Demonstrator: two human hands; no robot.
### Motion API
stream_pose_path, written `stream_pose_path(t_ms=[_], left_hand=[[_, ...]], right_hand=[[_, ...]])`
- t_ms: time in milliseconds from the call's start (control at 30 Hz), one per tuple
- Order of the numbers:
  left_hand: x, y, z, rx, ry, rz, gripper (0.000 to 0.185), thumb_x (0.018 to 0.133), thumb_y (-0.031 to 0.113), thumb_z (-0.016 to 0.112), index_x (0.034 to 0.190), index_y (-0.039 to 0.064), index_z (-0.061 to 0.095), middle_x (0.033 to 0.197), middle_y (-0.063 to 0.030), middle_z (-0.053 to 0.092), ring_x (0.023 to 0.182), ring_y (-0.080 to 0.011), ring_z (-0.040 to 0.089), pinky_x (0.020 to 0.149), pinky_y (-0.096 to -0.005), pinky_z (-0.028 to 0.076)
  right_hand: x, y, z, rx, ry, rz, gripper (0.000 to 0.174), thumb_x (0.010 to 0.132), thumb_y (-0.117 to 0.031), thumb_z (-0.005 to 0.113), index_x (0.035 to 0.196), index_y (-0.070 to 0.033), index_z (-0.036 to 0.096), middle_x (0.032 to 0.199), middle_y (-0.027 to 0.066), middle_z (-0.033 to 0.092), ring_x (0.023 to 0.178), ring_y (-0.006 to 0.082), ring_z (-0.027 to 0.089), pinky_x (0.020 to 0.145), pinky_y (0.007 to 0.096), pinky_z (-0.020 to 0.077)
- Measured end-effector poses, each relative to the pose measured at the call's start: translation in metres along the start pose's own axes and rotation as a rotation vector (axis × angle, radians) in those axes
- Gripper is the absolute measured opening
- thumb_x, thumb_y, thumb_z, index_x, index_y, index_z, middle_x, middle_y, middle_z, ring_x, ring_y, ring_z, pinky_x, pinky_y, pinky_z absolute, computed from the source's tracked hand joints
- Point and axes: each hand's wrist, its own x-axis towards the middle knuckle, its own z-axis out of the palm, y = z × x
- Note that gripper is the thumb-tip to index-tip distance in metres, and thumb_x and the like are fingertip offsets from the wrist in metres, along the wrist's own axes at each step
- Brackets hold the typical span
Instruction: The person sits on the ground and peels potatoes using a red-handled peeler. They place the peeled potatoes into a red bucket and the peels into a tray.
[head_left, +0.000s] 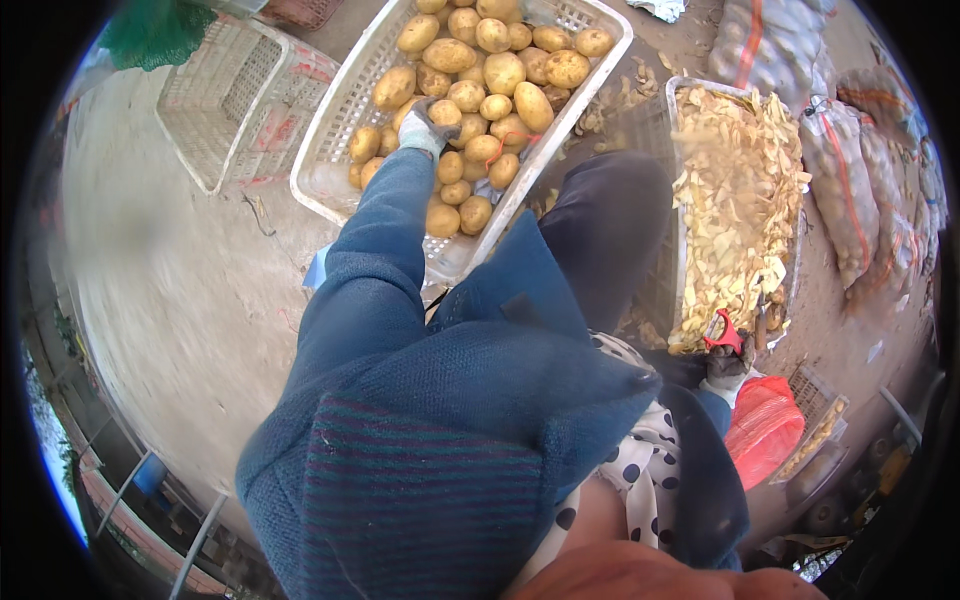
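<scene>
My left hand (424, 129), in a white and grey work glove, reaches into a white plastic crate (315, 161) of unpeeled potatoes. Its fingers and thumb curl around one potato (445, 113) among several others. A thin red string (495, 152) lies over the potatoes. At the right, my gloved right hand (727, 366) holds a red peeler (724, 332) over the near end of a second crate (677, 225). Pale potato peelings (739, 187) fill that crate. A brown-handled tool (760, 324), perhaps a knife, stands close to the peeler.
Empty white crates (262, 112) stand at the left, under green netting (159, 34). Filled mesh sacks (844, 180) line the right side. A red plastic bag (765, 427) lies beside my right forearm. Scattered peelings (622, 97) cover the ground between the two filled crates.
</scene>
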Motion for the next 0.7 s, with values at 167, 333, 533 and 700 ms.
stream_pose_path(t_ms=[167,333,533,700], left_hand=[[-0.086,0.056,0.017,0.258,-0.381,0.124,0.067,0.064,0.019,0.075,0.121,-0.001,0.045,0.109,-0.0157,0.056,0.097,-0.0185,0.056,0.085,-0.0303,0.047],[-0.094,0.028,0.034,-1.382,-0.521,-0.172,0.059,0.072,0.013,0.066,0.124,0.002,0.041,0.113,-0.0148,0.051,0.104,-0.0254,0.052,0.089,-0.0359,0.045],[-0.128,0.153,0.026,-1.035,-0.758,0.276,0.042,0.083,0.018,0.058,0.121,0.006,0.043,0.099,-0.0080,0.054,0.087,-0.0162,0.054,0.068,-0.0311,0.047],[-0.152,0.227,0.098,-1.399,-1.344,-0.173,0.057,0.081,0.042,0.057,0.123,0.007,0.043,0.111,-0.0160,0.054,0.096,-0.0311,0.056,0.073,-0.0449,0.050]], right_hand=[[0.012,0.013,-0.011,-0.049,0.074,-0.031,0.026,0.082,-0.019,0.052,0.102,-0.001,0.053,0.095,0.0086,0.054,0.087,0.0184,0.051,0.078,0.0287,0.0458],[0.024,-0.001,-0.054,-0.888,0.037,-0.417,0.052,0.081,-0.035,0.053,0.115,0.004,0.045,0.099,0.0134,0.056,0.083,0.0194,0.054,0.076,0.0281,0.0463],[-0.020,-0.024,0.168,-0.865,-0.042,-0.782,0.056,0.080,-0.033,0.054,0.121,0.003,0.041,0.098,0.0155,0.056,0.063,0.0190,0.052,0.060,0.0273,0.0480],[-0.018,-0.056,0.195,0.098,-0.332,-0.372,0.031,0.081,-0.017,0.054,0.103,0.004,0.051,0.091,0.0102,0.055,0.076,0.0175,0.056,0.062,0.0285,0.0488]])
